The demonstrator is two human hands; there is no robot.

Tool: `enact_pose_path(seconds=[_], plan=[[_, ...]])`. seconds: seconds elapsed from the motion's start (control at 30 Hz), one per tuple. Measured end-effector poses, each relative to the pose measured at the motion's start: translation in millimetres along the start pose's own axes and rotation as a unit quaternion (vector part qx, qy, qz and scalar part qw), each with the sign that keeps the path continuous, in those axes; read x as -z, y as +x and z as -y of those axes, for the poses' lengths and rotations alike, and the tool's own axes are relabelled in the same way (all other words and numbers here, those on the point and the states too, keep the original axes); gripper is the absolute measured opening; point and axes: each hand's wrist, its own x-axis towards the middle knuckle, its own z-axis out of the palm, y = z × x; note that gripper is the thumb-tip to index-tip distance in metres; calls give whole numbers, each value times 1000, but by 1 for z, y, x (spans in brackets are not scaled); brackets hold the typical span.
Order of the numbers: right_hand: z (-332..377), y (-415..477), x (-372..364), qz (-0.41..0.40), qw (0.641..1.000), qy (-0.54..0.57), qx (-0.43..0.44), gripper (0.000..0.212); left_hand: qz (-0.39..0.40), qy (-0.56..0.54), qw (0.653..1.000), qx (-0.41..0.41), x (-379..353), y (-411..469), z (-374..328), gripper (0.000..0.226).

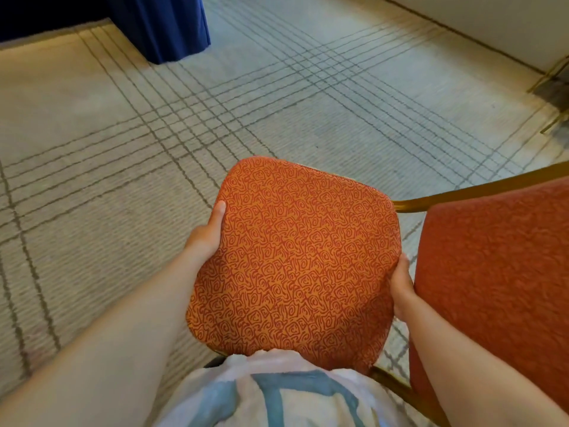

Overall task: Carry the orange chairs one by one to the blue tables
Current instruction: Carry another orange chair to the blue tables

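At the upper left of the frame, dark blue pleated table skirt (160, 26), hanging down to the floor. Across the whole left half and the middle, beige woven carpet with crossing grey stripes (92, 149).

From the lower left corner toward the centre, a bare forearm ending in the left hand (204, 234), wrapped around the left edge of the orange chair with swirl-patterned fabric and gold metal frame (292, 260); thumb laid flat on top of the cushion edge, remaining fingers tucked under and hidden. Grip closed on that edge.

In the centre of the frame, the patterned seat cushion of that chair, tilted, its near edge against the white shirt with pale blue print (277, 392) at the bottom centre. No chair leg seen touching the carpet, the chair borne by the two hands, well apart from the blue skirt.

Right of centre, the right hand (401, 285), clasped on the right edge of the cushion, thumb on top, other fingers out of sight beneath. Just beside it, the plain orange-red padded backrest, filling the lower right, with a gold frame bar running from the cushion toward the right edge.

At the far right, upper part, thin gold metal legs (551, 78) on the carpet near the pale wall.
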Motion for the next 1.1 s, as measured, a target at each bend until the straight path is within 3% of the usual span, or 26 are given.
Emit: enact_pose_path(seconds=[0.3, 0.67, 0.83, 1.1], plan=[[185, 120, -45, -27, 997, 58, 43, 70, -7, 13, 998, -54, 4, 136, -199, 108], [409, 319, -53, -30, 998, 32, 35, 72, 14, -5, 999, -43, -71, 301, -430, 113], [479, 385, -69, 10, 1000, 19, 14, 72, 5, 11, 1000, -11, -87, 368, -502, 117], [576, 490, -126, -4, 1000, 11, -5, 73, 2, 31, 999, -15, -89, 484, -604, 112]])
